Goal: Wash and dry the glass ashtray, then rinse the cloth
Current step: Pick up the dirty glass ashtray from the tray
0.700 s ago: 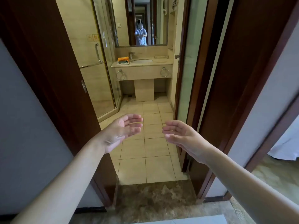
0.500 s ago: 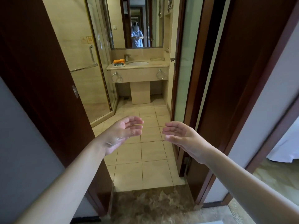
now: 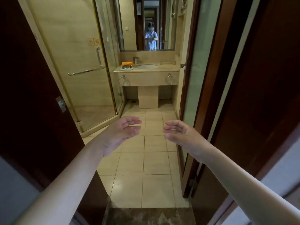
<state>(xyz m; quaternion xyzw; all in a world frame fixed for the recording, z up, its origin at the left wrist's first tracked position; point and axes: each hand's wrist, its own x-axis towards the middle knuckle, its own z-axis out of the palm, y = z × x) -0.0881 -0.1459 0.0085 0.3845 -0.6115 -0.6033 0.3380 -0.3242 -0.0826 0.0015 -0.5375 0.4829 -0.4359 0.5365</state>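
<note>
I stand at a bathroom doorway. My left hand [image 3: 121,132] and my right hand [image 3: 179,133] are held out in front of me, palms facing each other, fingers apart, holding nothing. Far ahead, on the left end of the vanity counter [image 3: 162,70], lies an orange cloth [image 3: 127,63] with a small glassy object [image 3: 127,67] in front of it, too small to make out clearly. The white sink basin [image 3: 146,66] sits in the counter beside them, with a faucet [image 3: 135,59] behind it.
Dark wooden door frames stand on both sides, with a frosted-glass door [image 3: 193,75] open on the right. A glass shower enclosure [image 3: 90,73] with a metal handle fills the left. Beige floor tiles [image 3: 142,159] lead to the vanity; a mirror [image 3: 146,23] above shows a person.
The view has moved forward through the doorway, so the vanity looks nearer. Both hands stay held out and empty in about the same pose.
</note>
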